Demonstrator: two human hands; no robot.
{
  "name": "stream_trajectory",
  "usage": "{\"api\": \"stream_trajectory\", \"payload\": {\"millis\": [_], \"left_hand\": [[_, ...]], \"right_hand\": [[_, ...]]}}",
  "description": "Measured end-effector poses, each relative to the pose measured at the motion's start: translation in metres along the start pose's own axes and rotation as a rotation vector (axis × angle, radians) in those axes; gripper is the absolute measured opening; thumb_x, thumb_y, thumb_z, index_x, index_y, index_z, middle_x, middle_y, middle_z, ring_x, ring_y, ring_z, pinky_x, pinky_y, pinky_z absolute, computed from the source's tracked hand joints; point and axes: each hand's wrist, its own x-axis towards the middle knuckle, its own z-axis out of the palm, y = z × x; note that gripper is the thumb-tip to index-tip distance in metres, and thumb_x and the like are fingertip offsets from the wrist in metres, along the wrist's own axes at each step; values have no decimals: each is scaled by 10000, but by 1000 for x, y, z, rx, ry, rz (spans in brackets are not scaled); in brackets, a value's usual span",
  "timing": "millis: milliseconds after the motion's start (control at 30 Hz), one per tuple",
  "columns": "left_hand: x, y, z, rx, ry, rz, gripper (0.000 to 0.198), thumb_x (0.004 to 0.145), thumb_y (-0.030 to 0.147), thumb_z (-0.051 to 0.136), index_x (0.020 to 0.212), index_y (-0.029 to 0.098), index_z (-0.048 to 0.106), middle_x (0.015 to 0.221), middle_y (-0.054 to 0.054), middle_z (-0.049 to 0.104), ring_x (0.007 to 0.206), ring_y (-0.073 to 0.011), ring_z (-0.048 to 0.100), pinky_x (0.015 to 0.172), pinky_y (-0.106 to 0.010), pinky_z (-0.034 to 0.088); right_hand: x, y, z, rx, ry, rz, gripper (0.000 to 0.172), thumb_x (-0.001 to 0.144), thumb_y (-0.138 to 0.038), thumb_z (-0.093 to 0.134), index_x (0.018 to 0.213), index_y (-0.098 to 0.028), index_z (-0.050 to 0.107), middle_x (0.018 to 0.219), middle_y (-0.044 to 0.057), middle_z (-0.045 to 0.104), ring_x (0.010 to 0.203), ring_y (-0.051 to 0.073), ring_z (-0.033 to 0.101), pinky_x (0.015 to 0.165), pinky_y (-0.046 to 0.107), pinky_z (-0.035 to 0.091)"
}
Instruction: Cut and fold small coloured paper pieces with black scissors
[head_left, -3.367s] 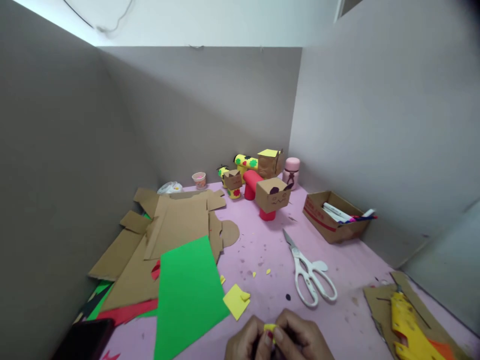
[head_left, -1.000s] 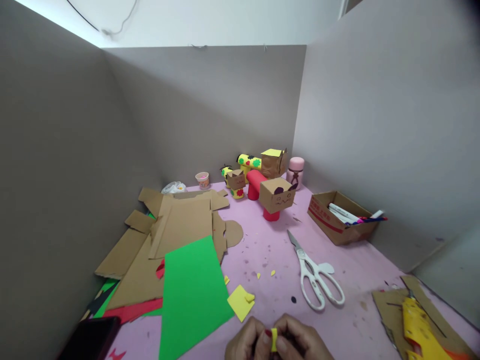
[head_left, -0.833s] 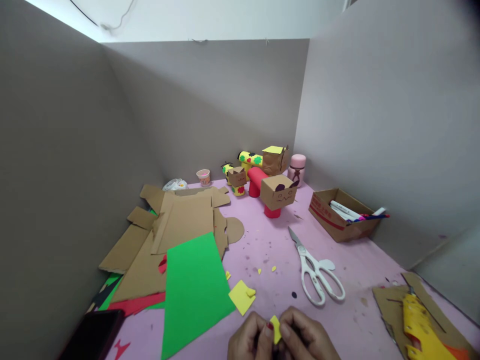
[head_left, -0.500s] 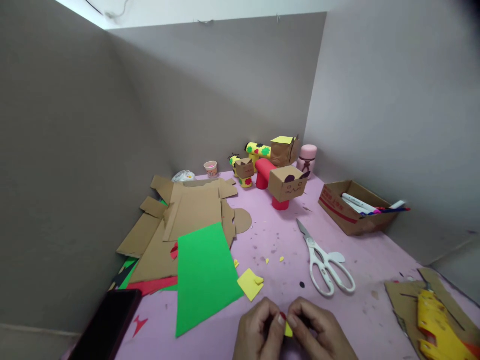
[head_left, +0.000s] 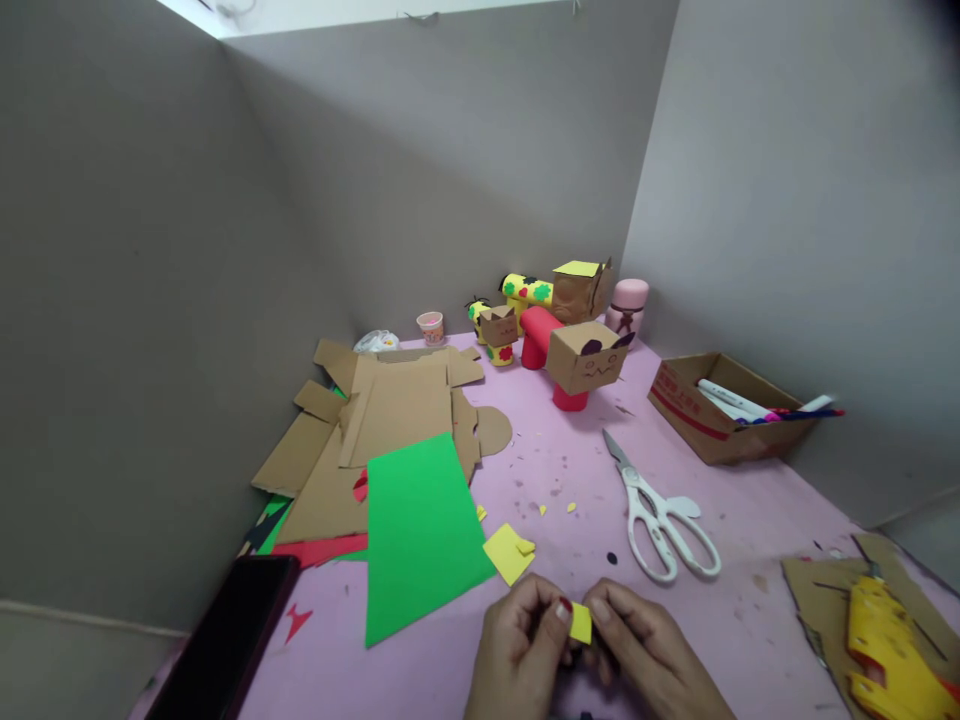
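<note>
Head view showed the left hand (head_left: 521, 650) and the right hand (head_left: 652, 660) brought together low in the frame, on the near side of the white-handled metal scissors (head_left: 660, 510). Both were pinched on a small yellow paper square (head_left: 580, 623), which stood between a left thumb with a red nail and the right fingertips, just above the pink table top (head_left: 750, 520).

The scissors lay flat and closed, blades pointing away from the person. Left of the scissors and near them lay a larger yellow paper scrap (head_left: 508, 553), touching the edge of a green paper sheet (head_left: 420, 535). Further left of the scissors, flat brown cardboard cut-outs (head_left: 397, 410) were piled partly under that sheet. Beyond the scissors stood a brown cardboard box figure on a red tube (head_left: 585, 360). To the right of the scissors and further back sat an open cardboard box of marker pens (head_left: 705, 420). Well to the left of the scissors, at the near edge, lay a black phone (head_left: 225, 640).
</note>
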Motion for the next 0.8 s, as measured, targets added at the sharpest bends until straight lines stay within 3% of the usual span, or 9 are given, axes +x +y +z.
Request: {"api": "stream_trajectory", "payload": {"millis": [233, 467, 633, 800], "left_hand": [[1, 11, -2, 89, 96, 30, 312, 765, 461, 598, 684, 163, 552, 601, 28, 489, 576, -123, 431, 545, -222, 332], [-1, 12, -2, 9, 55, 0, 381, 795, 517, 554, 906, 155, 594, 599, 52, 444, 538, -107, 405, 505, -208, 303], [-2, 10, -3, 105, 24, 43, 338, 817, 486, 536, 850, 159, 616, 648, 17, 497, 603, -130, 445, 536, -219, 330], [-4, 15, -3, 56, 2, 93, 373, 833, 481, 526, 1037, 171, 566, 693, 24, 483, 624, -128, 471, 587, -229, 369]], "right_hand": [[-1, 16, 4, 150, -161, 131, 493, 758, -643, 556, 645, -163, 545, 501, -43, 495, 429, 90, 388, 437, 211, 279], [1, 19, 4, 180, -122, 122, 488, 777, -638, 539, 614, -179, 504, 478, -54, 473, 397, 83, 399, 423, 210, 292], [2, 14, 3, 219, -107, 115, 440, 759, -608, 593, 672, -189, 492, 485, -72, 475, 400, 77, 399, 418, 200, 294], [3, 14, -1, 262, -98, 116, 434, 758, -591, 612, 678, -180, 501, 493, -60, 503, 402, 72, 399, 427, 202, 292]]}}
